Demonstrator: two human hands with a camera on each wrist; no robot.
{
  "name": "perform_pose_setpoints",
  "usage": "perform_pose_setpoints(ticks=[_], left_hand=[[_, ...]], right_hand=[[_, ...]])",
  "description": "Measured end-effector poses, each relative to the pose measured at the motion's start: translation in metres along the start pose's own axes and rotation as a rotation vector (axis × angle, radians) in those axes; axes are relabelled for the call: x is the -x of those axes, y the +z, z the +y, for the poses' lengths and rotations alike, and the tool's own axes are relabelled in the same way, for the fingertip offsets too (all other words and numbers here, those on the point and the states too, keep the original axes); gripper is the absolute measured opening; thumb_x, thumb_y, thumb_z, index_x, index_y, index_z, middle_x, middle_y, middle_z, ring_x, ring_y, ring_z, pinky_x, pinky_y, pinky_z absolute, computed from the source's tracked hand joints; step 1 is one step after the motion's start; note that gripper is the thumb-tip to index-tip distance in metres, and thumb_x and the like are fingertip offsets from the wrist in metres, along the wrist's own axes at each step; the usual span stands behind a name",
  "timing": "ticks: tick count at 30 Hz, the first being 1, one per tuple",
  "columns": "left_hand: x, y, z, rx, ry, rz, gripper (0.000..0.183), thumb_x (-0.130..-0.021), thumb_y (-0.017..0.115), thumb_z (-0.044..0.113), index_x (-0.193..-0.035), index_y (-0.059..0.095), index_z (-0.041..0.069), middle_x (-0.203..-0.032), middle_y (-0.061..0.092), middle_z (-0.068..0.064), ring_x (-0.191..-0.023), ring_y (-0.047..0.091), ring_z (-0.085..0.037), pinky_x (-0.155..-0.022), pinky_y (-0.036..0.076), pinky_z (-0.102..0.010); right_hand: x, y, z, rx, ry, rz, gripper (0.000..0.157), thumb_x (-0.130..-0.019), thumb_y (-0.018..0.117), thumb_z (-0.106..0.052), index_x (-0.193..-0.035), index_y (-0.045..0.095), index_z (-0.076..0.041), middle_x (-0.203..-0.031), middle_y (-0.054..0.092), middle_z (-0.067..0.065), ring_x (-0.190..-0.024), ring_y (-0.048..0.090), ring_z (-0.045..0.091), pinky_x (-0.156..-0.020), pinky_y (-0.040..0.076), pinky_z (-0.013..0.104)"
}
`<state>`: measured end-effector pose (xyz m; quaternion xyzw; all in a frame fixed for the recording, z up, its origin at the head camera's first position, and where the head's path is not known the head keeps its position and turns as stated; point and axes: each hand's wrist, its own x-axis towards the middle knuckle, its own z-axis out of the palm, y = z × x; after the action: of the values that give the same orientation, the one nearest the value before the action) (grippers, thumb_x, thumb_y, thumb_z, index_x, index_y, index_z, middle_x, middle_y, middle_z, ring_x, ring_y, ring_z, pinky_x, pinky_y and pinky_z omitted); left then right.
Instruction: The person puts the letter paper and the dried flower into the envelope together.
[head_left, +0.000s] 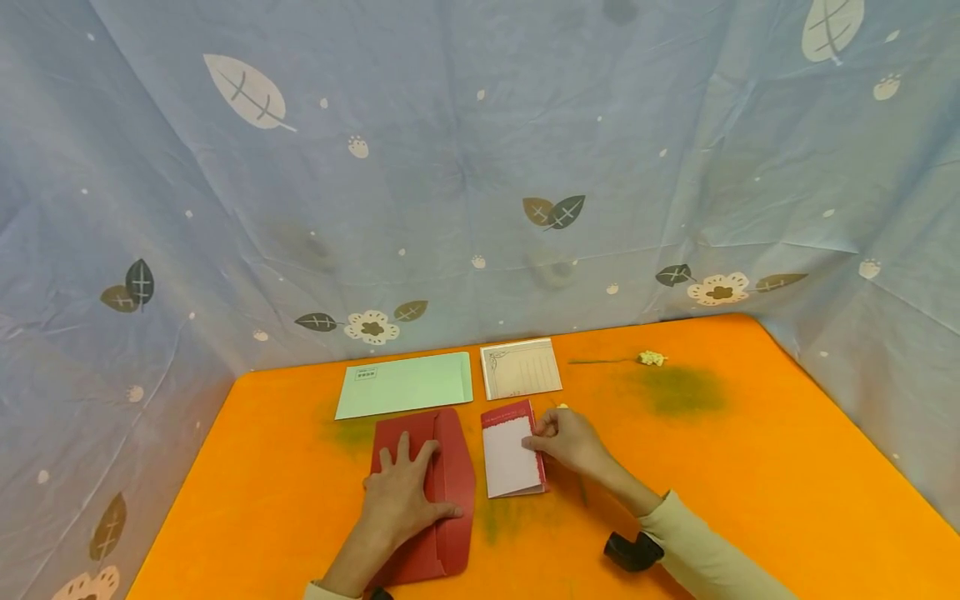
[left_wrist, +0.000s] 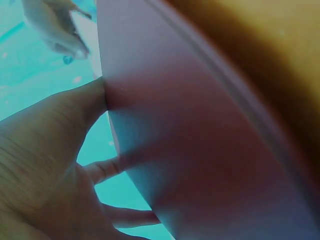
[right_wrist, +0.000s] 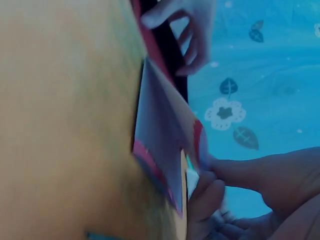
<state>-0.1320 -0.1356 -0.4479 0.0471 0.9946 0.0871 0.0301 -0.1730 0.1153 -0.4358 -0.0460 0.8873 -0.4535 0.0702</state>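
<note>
Hands, lower centre: left hand (head_left: 402,496) splayed, right hand (head_left: 573,443) pinching.
Orange worktop (head_left: 750,467) beneath, bottom of frame; red envelope (head_left: 455,475), lower centre, flat under the left hand, likely steadied by its touch; folded card (head_left: 510,460), just right of it, edge between right thumb and fingers, leaves parted, seemingly held open.

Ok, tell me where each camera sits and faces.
Head: worn on the head, facing forward and down over the orange table toward the patterned curtain; the left hand and right hand, with forearms, show.
Left wrist: worn on that wrist, facing the red envelope; left hand close up, right hand at upper left.
Right wrist: worn on that wrist, facing the folded card; right hand at lower right, left hand at top.
Shared: head and right wrist both show the right hand pinching the folded card.
</note>
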Motion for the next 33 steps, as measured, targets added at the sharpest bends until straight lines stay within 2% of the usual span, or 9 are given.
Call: perform_pose_setpoints(ticks=[2, 7, 9, 13, 16, 19, 23, 26, 33], left_hand=[[0.000, 0.000, 0.000, 0.001, 0.005, 0.005, 0.096, -0.045, 0.068, 0.074, -0.124, 0.044, 0.027, -0.136, 0.033, -0.020, -0.106, 0.039, -0.043, -0.063, 0.042, -0.062], [0.000, 0.001, 0.000, 0.001, 0.005, 0.011, 0.096, -0.045, 0.069, 0.074, -0.124, 0.044, 0.027, -0.136, 0.033, -0.020, -0.106, 0.039, -0.043, -0.063, 0.042, -0.062], [0.000, 0.001, 0.000, 0.004, 0.002, 0.009, 0.095, -0.045, 0.069, 0.073, -0.124, 0.045, 0.027, -0.136, 0.033, -0.020, -0.106, 0.039, -0.043, -0.064, 0.042, -0.063], [0.000, 0.000, 0.001, 0.009, -0.002, 0.007, 0.095, -0.045, 0.070, 0.073, -0.124, 0.045, 0.026, -0.137, 0.033, -0.020, -0.107, 0.038, -0.043, -0.065, 0.042, -0.063], [0.000, 0.000, 0.001, 0.011, -0.003, 0.009, 0.096, -0.045, 0.070, 0.072, -0.124, 0.045, 0.026, -0.137, 0.033, -0.020, -0.107, 0.038, -0.043, -0.065, 0.042, -0.062], [0.000, 0.001, 0.001, 0.008, 0.001, 0.017, 0.096, -0.044, 0.070, 0.073, -0.124, 0.045, 0.027, -0.137, 0.033, -0.020, -0.107, 0.038, -0.043, -0.064, 0.042, -0.061], [0.000, 0.001, 0.001, 0.002, 0.005, 0.026, 0.096, -0.044, 0.070, 0.073, -0.124, 0.045, 0.027, -0.136, 0.033, -0.020, -0.106, 0.039, -0.042, -0.063, 0.043, -0.059], [0.000, 0.000, 0.001, 0.002, 0.004, 0.026, 0.095, -0.044, 0.070, 0.073, -0.124, 0.045, 0.027, -0.136, 0.033, -0.020, -0.105, 0.039, -0.042, -0.062, 0.043, -0.058], [0.000, 0.000, 0.001, 0.012, 0.002, 0.023, 0.095, -0.044, 0.069, 0.073, -0.123, 0.045, 0.027, -0.136, 0.033, -0.020, -0.106, 0.039, -0.042, -0.063, 0.043, -0.058]], right_hand=[[0.001, 0.001, 0.003, 0.091, 0.018, 0.027, 0.027, -0.073, 0.075, -0.023, -0.078, 0.057, -0.004, -0.057, 0.050, 0.001, -0.048, 0.043, 0.012, -0.046, 0.036, 0.024], [0.001, 0.007, 0.007, 0.246, 0.017, 0.040, 0.043, -0.072, 0.073, -0.039, -0.055, 0.045, -0.011, -0.046, 0.033, -0.007, -0.041, 0.032, 0.009, -0.041, 0.024, 0.021], [0.000, 0.008, 0.006, 0.268, 0.014, 0.043, 0.053, -0.071, 0.073, -0.042, -0.048, 0.034, -0.014, -0.043, 0.023, -0.008, -0.039, 0.025, 0.008, -0.040, 0.018, 0.021], [-0.002, 0.010, 0.004, 0.311, 0.023, 0.041, 0.056, -0.069, 0.074, -0.044, -0.044, 0.033, -0.015, -0.042, 0.020, -0.010, -0.038, 0.022, 0.007, -0.040, 0.015, 0.021], [-0.004, 0.011, 0.003, 0.336, 0.023, 0.034, 0.052, -0.068, 0.075, -0.041, -0.043, 0.039, -0.015, -0.044, 0.020, -0.009, -0.040, 0.021, 0.007, -0.040, 0.013, 0.021], [-0.005, 0.011, 0.003, 0.337, 0.023, 0.013, 0.043, -0.069, 0.076, -0.035, -0.044, 0.050, -0.013, -0.045, 0.023, -0.009, -0.041, 0.023, 0.008, -0.040, 0.013, 0.021], [-0.008, 0.010, 0.004, 0.308, 0.038, -0.007, 0.028, -0.071, 0.076, -0.029, -0.052, 0.062, -0.013, -0.045, 0.036, -0.008, -0.042, 0.033, 0.008, -0.040, 0.020, 0.020], [-0.009, 0.009, 0.005, 0.285, 0.042, -0.008, 0.023, -0.072, 0.075, -0.026, -0.057, 0.063, -0.013, -0.048, 0.045, -0.006, -0.045, 0.040, 0.010, -0.042, 0.026, 0.021], [-0.008, 0.005, 0.001, 0.199, 0.006, -0.013, 0.019, -0.074, 0.074, -0.022, -0.063, 0.062, -0.011, -0.054, 0.052, -0.004, -0.050, 0.045, 0.011, -0.048, 0.034, 0.024]])
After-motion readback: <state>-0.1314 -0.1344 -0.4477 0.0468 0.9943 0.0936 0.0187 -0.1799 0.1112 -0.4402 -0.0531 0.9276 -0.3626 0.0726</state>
